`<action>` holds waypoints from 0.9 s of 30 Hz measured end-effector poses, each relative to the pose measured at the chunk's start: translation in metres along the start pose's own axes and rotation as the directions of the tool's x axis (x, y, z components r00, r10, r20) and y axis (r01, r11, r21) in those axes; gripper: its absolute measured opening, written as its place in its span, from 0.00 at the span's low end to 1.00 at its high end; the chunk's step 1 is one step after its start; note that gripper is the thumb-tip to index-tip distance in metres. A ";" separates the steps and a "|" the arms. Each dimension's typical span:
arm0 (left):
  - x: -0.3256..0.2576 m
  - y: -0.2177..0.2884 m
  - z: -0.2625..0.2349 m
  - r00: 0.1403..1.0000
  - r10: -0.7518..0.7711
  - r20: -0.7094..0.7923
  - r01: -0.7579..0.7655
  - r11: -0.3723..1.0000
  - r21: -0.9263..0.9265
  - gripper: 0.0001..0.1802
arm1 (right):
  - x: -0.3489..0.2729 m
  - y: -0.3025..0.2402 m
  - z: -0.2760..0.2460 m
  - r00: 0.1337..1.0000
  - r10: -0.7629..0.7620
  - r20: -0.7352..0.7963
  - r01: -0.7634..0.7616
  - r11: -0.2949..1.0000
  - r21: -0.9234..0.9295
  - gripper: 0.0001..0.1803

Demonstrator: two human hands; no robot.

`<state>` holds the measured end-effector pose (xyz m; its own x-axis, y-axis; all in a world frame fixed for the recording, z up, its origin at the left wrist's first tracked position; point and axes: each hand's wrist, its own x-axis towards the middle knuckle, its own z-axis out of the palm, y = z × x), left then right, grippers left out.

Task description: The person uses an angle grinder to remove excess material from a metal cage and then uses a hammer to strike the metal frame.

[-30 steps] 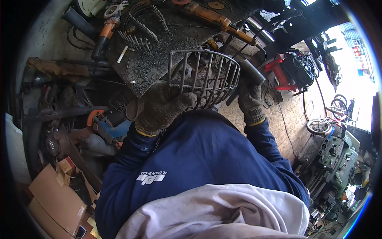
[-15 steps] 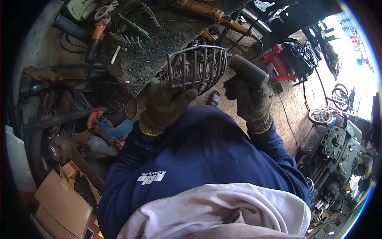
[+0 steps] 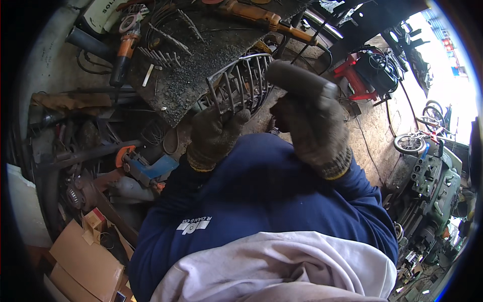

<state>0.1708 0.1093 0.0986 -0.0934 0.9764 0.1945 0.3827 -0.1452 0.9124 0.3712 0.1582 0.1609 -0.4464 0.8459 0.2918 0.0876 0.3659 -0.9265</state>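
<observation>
grille: curved metal grille [image 3: 241, 83] of thin dark bars bent into a dome, held up over the tabletop edge, centre of view
left hand: gloved left hand [image 3: 214, 136], grip closed on the grille's lower rim, thumb up against the bars
right hand: gloved right hand [image 3: 314, 128] raised just right of the grille, grip wrapped tight on a dark cylindrical tool handle [image 3: 297, 80]; handle's end sits close to the grille bars, touching or not cannot tell
tabletop: dark metal tabletop [image 3: 186, 85] covered in grit, its near edge just beside the left hand
room: small free gap between the two hands; dirt floor [image 3: 372, 131] open to the right
left clutter: orange angle grinder [image 3: 123, 55], short rods [image 3: 161, 55] on the tabletop; blue vise [image 3: 146, 168], cardboard boxes [image 3: 80, 251] below
right clutter: red machine [image 3: 359, 80], bicycle wheel [image 3: 410, 143], green lathe [image 3: 432, 181]
</observation>
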 end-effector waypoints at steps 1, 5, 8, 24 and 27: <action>0.000 0.000 -0.001 0.999 0.033 0.005 -0.033 0.999 0.024 0.14 | -0.002 -0.004 0.001 0.999 -0.028 -0.046 0.028 1.000 -0.005 0.22; 0.002 -0.001 0.000 0.989 0.136 0.061 -0.141 0.986 0.087 0.16 | -0.003 -0.006 0.009 0.994 -0.090 -0.059 0.077 0.976 -0.202 0.21; 0.004 -0.008 0.002 0.996 0.085 0.012 -0.086 0.993 0.086 0.16 | 0.009 -0.009 0.001 0.998 0.041 0.047 -0.022 0.935 -0.354 0.22; -0.009 -0.019 0.002 0.997 0.071 0.036 -0.080 0.920 0.384 0.13 | 0.021 0.007 0.015 0.998 0.030 0.058 -0.004 0.915 -0.403 0.17; 0.002 0.001 -0.015 0.966 -0.231 0.115 0.238 0.970 -0.043 0.11 | 0.019 0.010 0.010 0.996 0.049 -0.078 -0.046 0.998 0.045 0.16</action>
<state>0.1569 0.1083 0.1057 -0.0727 0.9952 -0.0648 0.3094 0.0843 0.9472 0.3543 0.1742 0.1550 -0.3703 0.8908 0.2634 0.0683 0.3089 -0.9486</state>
